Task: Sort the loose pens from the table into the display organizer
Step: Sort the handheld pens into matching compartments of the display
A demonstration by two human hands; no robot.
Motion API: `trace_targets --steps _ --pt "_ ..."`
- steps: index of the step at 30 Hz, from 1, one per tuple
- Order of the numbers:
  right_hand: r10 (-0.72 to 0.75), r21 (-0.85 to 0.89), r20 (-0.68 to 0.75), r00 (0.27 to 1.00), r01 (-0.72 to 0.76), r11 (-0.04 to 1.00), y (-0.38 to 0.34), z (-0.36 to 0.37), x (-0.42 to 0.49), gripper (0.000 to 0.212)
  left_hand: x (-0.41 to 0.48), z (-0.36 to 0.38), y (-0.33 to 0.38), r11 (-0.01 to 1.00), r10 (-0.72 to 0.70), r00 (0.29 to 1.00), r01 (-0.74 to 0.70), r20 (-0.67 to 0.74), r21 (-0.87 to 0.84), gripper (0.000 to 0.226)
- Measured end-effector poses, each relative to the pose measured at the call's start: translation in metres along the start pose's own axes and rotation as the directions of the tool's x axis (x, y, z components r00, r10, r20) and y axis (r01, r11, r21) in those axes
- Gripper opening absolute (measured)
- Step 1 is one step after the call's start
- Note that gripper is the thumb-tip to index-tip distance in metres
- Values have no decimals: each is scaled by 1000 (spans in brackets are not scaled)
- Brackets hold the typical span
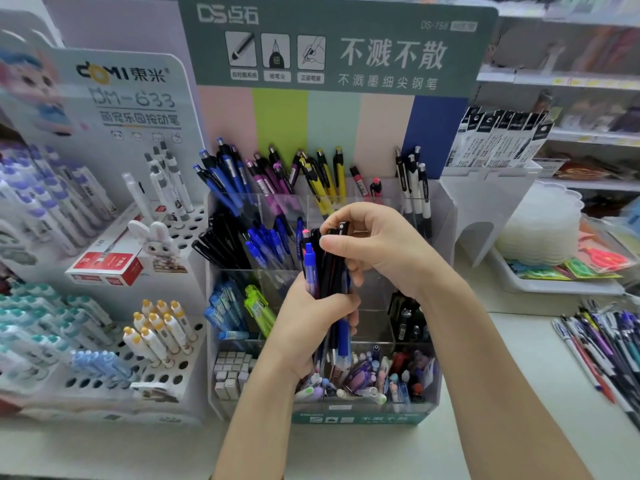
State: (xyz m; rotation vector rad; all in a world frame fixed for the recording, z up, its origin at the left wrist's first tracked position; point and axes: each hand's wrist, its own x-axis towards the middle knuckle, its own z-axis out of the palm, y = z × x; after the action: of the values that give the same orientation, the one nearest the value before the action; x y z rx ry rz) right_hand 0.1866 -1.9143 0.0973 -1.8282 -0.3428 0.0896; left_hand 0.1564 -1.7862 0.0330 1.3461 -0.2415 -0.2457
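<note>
1. Right in front of the display organizer (445,220), left hand (304,327) grips a bundle of pens (323,271), upright.
2. Just above it, right hand (377,247) pinches one black pen (341,228) by its top w/ thumb & fingers.
3. Behind both hands, compartments (259,209) hold blue, purple, yellow & white pens, so part sorted.
4. Well off to the right hand's right, loose pile (602,341) on table (519,368): plenty left, I'd say.

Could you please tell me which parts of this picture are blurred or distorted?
Head view: the left hand, right hand and the bundle of pens they hold are sharp; the loose pens at the right edge are smeared; the back shelves are blurred; the white display stand bows from the wide lens; light is even.
</note>
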Motion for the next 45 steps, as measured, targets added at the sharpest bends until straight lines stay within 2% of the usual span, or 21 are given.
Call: trace_targets --steps 8,12,16,18,25,30,33,36,41,45 --pt "29 -234 -34 999 -36 971 1 8 -1 22 2 -4 -8 997 12 997 -6 -73 80 26" --pt "36 -283 -46 998 -47 958 4 16 6 15 -2 -3 -3 999 -4 999 6 -51 42 24" --pt "22 -294 -16 1000 -26 956 4 28 13 7 -7 -9 -3 995 -83 991 77 -101 -67 21" --pt "20 -298 1 1000 -19 954 2 35 15 5 -11 -13 -3 981 -142 983 125 -112 -146 26" --pt "-5 -302 52 999 20 953 -1 62 25 5 -30 -28 5 893 -185 979 132 -83 -430 19" --pt "56 -178 74 996 -42 983 3 75 31 6 -43 -45 13 835 -207 976 138 -72 -532 23" --pt "74 -97 100 992 -65 993 5 85 32 5 -48 -54 16 838 -214 972 134 -93 -529 46" --pt "77 -44 129 989 -72 996 5 92 32 7 -50 -63 15 813 -264 959 161 -107 -560 57" --pt "34 58 202 979 -47 997 1 107 25 7 -55 -77 13 736 -331 942 226 -48 -638 56" --pt "-44 127 252 967 12 992 -1 113 19 6 -61 -85 13 739 -321 946 224 -40 -635 48"
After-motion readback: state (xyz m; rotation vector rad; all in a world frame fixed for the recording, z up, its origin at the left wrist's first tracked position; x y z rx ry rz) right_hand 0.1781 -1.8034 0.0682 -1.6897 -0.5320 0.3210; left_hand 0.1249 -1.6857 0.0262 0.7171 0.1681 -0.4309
